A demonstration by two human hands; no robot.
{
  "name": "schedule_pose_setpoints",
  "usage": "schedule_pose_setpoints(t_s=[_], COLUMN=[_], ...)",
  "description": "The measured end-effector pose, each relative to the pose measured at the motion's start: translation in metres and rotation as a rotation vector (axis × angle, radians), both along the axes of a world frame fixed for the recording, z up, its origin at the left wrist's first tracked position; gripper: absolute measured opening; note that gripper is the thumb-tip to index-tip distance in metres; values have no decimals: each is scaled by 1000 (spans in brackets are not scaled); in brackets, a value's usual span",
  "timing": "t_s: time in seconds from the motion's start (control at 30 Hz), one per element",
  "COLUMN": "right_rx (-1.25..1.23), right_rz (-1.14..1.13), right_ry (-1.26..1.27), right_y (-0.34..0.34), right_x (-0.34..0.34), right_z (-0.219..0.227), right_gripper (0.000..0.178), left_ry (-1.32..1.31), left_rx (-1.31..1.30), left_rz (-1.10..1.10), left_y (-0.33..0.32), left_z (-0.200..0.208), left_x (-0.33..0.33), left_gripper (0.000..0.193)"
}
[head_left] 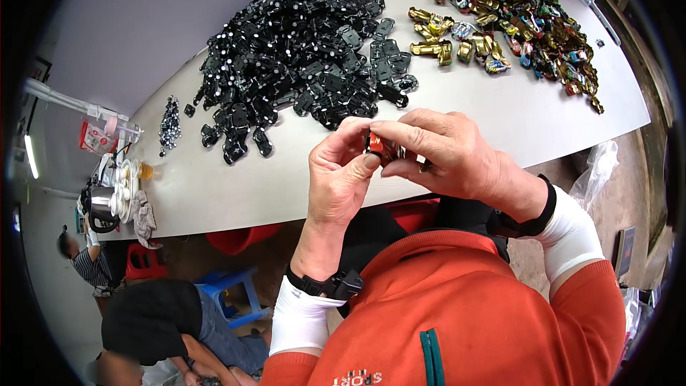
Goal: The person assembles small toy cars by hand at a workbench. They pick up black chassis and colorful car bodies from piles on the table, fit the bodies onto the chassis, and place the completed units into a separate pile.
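A small red toy car (379, 146) is pinched between my two hands above the table's near edge. My left hand (337, 175) grips one end of it with thumb and fingertips. From the other side my right hand (451, 154) closes on it, the fingers covering much of the car. Beyond my hands lies a big heap of black toy car bases (286, 57) with small wheels. To its right spreads a pile of shiny gold and multicoloured toy car bodies (536, 21), a few of them (432, 50) lying apart nearer the black heap.
A small cluster of black-and-white parts (169, 127) lies left on the white table (214, 193). At the table's left end stand a kettle (103, 204), a tray of cups (126, 189) and a rag (143, 218). A blue stool (232, 293) and two other people are at lower left.
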State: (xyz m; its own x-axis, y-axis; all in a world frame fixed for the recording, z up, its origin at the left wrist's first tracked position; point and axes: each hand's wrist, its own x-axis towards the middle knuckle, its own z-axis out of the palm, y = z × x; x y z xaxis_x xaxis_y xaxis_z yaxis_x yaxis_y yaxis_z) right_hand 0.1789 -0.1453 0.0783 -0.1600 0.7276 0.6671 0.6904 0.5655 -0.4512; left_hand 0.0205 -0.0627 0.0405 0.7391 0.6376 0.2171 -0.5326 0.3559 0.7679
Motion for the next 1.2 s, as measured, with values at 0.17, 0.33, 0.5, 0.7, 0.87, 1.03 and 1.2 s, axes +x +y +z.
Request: schedule_pose_setpoints(t_s=[0.17, 0.33, 0.5, 0.7, 0.87, 1.03, 1.2], right_rx=[19, 25, 0, -338, -346, -372, -394], right_rz=[-39, -23, -34, 36, 22, -10, -173], right_ry=[7, 47, 40, 416, 428, 477, 210], right_y=[-2, -1, -5, 0, 3, 9, 0], right_x=[-2, -4, -5, 0, 3, 5, 15], right_z=[2, -5, -8, -8, -8, -22, -13], right_gripper=[49, 47, 51, 57, 30, 16, 26], left_ry=[-88, -49, -2, 123, 93, 281, 296], left_rx=[-35, -23, 105, 14, -146, 169, 751], left_rz=[30, 74, 49, -71, 162, 184, 489], left_y=[-5, -10, -8, 1, 6, 1, 10], left_z=[-1, -4, -6, 8, -2, -2, -12], left_x=[6, 5, 2, 3, 8, 10, -6], left_gripper=[36, 36, 36, 33, 22, 17, 20])
